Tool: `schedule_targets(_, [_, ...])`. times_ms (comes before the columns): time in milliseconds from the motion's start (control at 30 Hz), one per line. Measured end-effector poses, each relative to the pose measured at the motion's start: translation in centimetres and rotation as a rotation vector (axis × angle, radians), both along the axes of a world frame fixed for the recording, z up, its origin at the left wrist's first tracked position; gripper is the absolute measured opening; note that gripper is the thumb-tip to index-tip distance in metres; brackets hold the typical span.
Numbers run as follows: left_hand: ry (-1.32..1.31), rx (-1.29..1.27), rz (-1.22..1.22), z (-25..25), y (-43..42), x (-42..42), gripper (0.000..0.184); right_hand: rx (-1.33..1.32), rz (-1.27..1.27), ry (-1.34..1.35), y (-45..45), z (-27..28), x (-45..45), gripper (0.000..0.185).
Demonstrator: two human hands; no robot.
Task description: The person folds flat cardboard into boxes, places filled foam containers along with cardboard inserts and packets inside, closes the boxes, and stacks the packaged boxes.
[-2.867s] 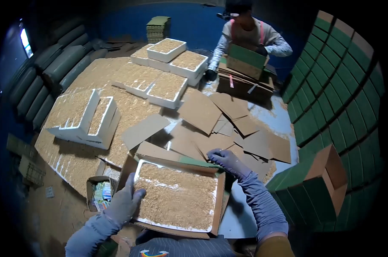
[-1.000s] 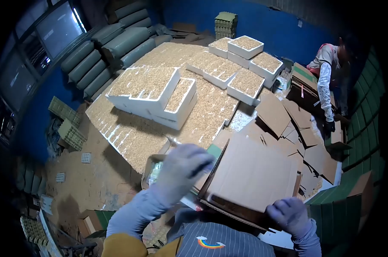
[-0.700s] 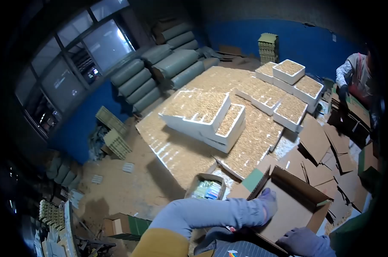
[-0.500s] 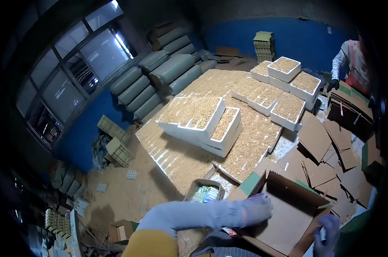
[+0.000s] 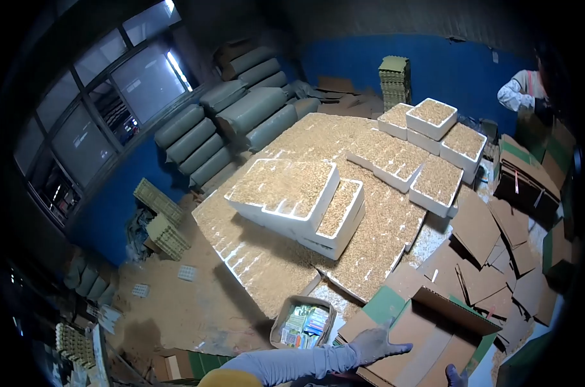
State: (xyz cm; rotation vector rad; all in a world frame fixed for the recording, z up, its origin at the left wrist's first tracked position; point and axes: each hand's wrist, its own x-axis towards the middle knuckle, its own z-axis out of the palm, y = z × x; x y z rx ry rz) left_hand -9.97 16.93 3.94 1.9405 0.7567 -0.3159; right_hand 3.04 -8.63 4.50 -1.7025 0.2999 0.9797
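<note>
- Well, one brown carton (image 5: 437, 342) lies at the lower right, its far wall raised, among overlapping cardboard pieces (image 5: 476, 229).
- One left hand (image 5: 373, 346) rests at its left edge, open, thumb and forefinger apart.
- One right hand (image 5: 456, 376) shows only in part at the near edge; I can't tell its grip.
- One small box (image 5: 275, 330) of packets sits just left of the carton, against the corner of the broad tan-filled bed (image 5: 267, 258).
- Four small white tubs (image 5: 436, 187) show filled tops at the bed's far right; two tilted ones (image 5: 341, 242) stand mid-bed.
- Two white trays (image 5: 187, 273) lie on the brown floor (image 5: 176, 316), which leaves open room along the bed's left edge.
- One co-worker (image 5: 528, 90) stands far right.
</note>
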Motion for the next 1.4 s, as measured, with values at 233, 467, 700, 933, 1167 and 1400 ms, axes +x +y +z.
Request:
schedule_targets(233, [0.062,0.069,-0.076,-1.3,2.0,-1.9,0.105,0.371,0.023,-0.179,-0.6,1.6,-2.5,0.063])
schedule_targets(467, [-0.493,-0.248,-0.48,6.9,-6.4,9.3,0.066,0.524,-0.613,-0.371,-14.9,-2.8,-9.4,0.056])
schedule_targets(700, [-0.69,-0.418,-0.582,7.2,-21.4,31.3,0.064,0.419,-1.174,-1.171,-33.6,6.5,-14.5,0.054])
schedule_targets(933, [-0.239,-0.707,-0.747,3.0,-37.3,42.7,0.071,-0.547,-0.786,-1.374,-46.5,10.1,-9.4,0.062])
schedule_targets(1167, [-0.225,-0.86,-0.755,6.7,-35.8,41.8,0.066,0.642,-0.748,-0.638,-46.6,11.1,13.9,0.05])
schedule_targets(1400, [-0.771,-0.343,-0.499,2.0,-36.1,39.7,0.042,0.446,-0.741,-0.68,-44.3,3.5,16.7,0.038])
